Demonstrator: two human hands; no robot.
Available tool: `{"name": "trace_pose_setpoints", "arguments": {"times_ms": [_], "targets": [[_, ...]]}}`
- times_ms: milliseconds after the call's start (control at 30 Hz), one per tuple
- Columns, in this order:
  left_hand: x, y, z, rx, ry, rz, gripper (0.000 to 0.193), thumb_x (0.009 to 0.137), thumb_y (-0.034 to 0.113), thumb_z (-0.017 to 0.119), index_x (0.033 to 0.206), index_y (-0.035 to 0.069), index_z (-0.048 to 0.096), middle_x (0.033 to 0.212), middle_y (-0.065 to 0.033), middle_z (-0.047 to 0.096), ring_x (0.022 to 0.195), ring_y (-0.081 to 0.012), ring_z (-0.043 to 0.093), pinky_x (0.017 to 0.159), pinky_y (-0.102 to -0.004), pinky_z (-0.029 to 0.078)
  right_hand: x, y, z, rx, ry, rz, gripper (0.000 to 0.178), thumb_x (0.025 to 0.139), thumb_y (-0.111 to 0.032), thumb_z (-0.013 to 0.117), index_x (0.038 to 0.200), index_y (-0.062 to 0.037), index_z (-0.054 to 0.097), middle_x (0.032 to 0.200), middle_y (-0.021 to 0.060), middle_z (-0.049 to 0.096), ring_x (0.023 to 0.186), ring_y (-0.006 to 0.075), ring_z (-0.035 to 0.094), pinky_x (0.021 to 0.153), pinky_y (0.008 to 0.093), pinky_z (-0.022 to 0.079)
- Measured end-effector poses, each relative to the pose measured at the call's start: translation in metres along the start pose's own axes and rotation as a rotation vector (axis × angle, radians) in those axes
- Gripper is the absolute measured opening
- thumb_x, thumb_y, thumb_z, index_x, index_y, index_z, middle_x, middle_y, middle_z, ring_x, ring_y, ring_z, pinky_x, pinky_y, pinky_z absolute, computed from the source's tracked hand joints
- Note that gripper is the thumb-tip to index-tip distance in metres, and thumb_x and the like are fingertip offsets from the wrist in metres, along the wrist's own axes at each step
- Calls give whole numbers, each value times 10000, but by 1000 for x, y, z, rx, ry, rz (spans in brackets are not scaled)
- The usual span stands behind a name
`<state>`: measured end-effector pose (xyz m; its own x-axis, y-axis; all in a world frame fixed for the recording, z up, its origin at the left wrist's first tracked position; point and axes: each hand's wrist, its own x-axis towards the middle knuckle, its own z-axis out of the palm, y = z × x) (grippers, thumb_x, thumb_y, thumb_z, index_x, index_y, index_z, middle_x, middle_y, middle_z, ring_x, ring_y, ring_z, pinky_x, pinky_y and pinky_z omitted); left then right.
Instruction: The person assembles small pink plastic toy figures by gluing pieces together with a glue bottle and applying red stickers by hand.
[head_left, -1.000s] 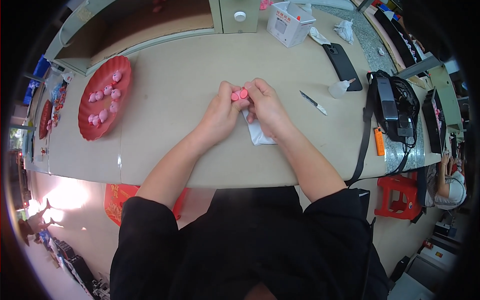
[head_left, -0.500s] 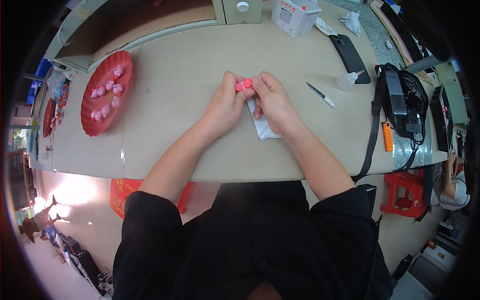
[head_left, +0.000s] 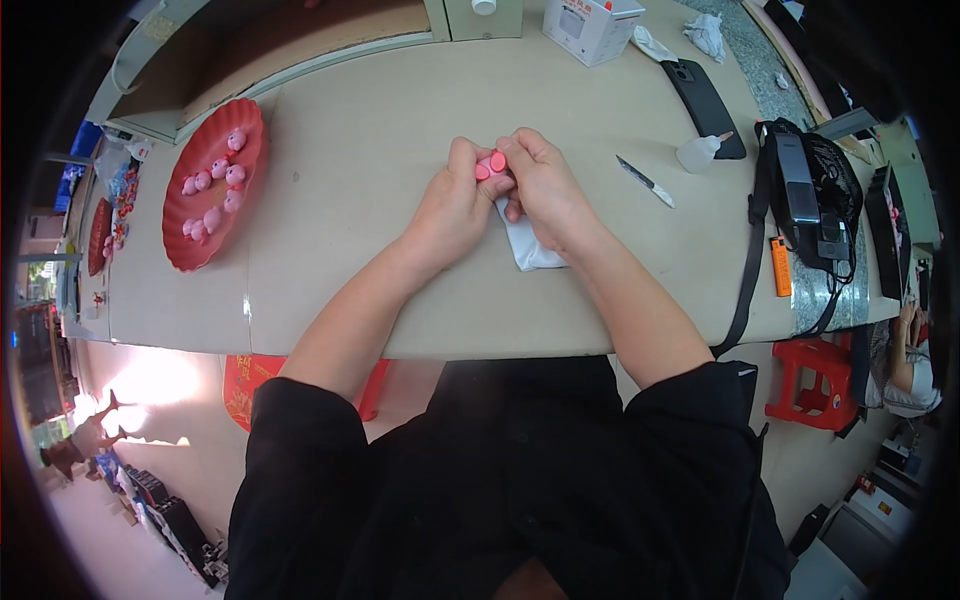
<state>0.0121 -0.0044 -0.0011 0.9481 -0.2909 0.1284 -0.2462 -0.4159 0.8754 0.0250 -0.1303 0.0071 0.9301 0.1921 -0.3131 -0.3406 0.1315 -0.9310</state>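
Between two hands (head_left: 495, 190): one pink figure (head_left: 490, 165).

The small pink piece (head_left: 490, 165) is mostly buried between the fingertips of the left hand (head_left: 455, 205) and the right hand (head_left: 540, 190), so its shape can't be told. The white cloth (head_left: 530, 245) lies half under the right hand. On the red plate (head_left: 215, 185) at far left, the pink figures are too small to read. The white box (head_left: 590, 18) is clipped by the top edge.
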Motion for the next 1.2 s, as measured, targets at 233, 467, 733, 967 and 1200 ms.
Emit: {"name": "trace_pose_setpoints", "arguments": {"times_ms": [233,467,733,967,1200], "targets": [[3,-8,0,-2,31,2,152,888,92,450,949,-10,356,884,-149,546,812,-209,552,711,-299,452,-7,1,1,22,23,4,205,905,-220,381,782,-63,426,699,20,463,542,85,412,394,233,363],[2,-4,-2,5,13,-12,152,891,99,448,948,-8,357,880,-144,548,794,-198,549,703,-299,453,1,0,3,9,11,17,209,906,-222,374,787,-59,428,706,26,468,547,84,413,388,235,365],[5,-2,-4,-85,27,-38,198,872,110,477,936,-29,351,889,-192,558,819,-287,576,706,-339,450,-9,2,3,1,2,-7,206,908,-219,373,789,-61,429,698,23,464,532,83,409,387,231,359],[2,-7,-1,-34,29,40,191,864,90,483,931,-28,349,907,-194,552,822,-285,574,713,-337,449,-4,0,3,55,-7,17,209,907,-218,370,784,-59,427,694,25,465,521,86,407,381,234,359],[4,-3,-3,-48,26,-21,197,863,98,487,934,-26,351,870,-193,558,815,-283,575,697,-338,450,-9,-2,4,32,7,15,212,908,-220,367,787,-58,429,703,27,466,549,85,419,390,230,363]]}}
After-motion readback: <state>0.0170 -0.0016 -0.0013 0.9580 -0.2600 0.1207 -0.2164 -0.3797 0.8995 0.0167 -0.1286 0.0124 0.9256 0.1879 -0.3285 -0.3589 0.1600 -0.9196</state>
